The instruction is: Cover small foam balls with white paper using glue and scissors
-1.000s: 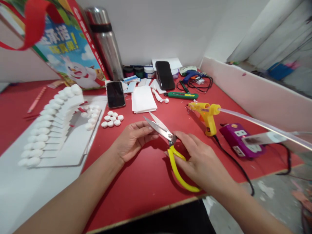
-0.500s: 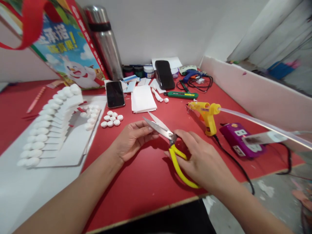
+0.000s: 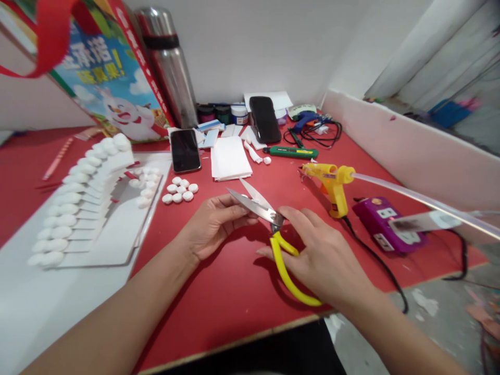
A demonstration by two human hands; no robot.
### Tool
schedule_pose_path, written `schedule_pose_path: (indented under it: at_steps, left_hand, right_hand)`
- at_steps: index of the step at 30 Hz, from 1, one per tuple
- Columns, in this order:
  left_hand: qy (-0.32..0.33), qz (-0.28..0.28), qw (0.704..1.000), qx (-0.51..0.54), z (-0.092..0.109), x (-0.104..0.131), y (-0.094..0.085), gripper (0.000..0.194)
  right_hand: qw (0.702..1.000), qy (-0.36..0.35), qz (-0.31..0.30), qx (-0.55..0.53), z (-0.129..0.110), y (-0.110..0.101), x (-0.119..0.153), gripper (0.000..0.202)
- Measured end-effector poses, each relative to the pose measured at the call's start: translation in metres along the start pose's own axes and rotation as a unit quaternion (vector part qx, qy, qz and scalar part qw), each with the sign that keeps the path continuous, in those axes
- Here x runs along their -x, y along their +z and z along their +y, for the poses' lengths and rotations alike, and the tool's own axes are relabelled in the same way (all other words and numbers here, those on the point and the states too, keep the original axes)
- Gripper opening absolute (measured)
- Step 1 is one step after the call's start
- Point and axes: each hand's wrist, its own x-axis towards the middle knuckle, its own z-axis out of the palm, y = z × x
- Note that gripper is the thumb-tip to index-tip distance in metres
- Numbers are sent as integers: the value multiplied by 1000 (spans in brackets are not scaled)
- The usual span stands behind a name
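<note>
Yellow-handled scissors point(image 3: 287, 265) are in my right hand point(image 3: 322, 250), their blades parted and pointing left and away from me. My left hand point(image 3: 219, 221) is closed in a pinch at the blades. A small white piece point(image 3: 245, 197) shows at its fingertips, mostly hidden behind the lower blade. Several round white pieces point(image 3: 180, 190) lie in a cluster on the red tabletop beyond my left wrist. On the left rests a stepped white board model point(image 3: 113, 245) edged with rounded white pads on thin sticks.
A yellow glue gun point(image 3: 332, 185) with a long clear stick lies to the right, beside a purple box point(image 3: 390, 224). Behind are stacked white cards point(image 3: 231, 159), two phones point(image 3: 185, 151), a green cutter point(image 3: 292, 152), a steel flask point(image 3: 172, 73) and a printed box point(image 3: 113, 78).
The scissor blades have spread a little wider, and my right thumb has shifted slightly left and down with the handle. My left hand stays almost where it was.
</note>
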Motion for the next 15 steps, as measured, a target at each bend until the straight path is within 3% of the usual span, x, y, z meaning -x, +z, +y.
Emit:
schedule_pose_path:
  at_steps: [8,15]
  left_hand:
    - [-16,6,1000,19,3,1,2,15]
    - [-2,-21,999,46,6,2,-1,18]
  right_hand:
    - [997,18,9,-69,1,-1,1,53]
    - [985,104,-9,-140,4,-17,-8,44]
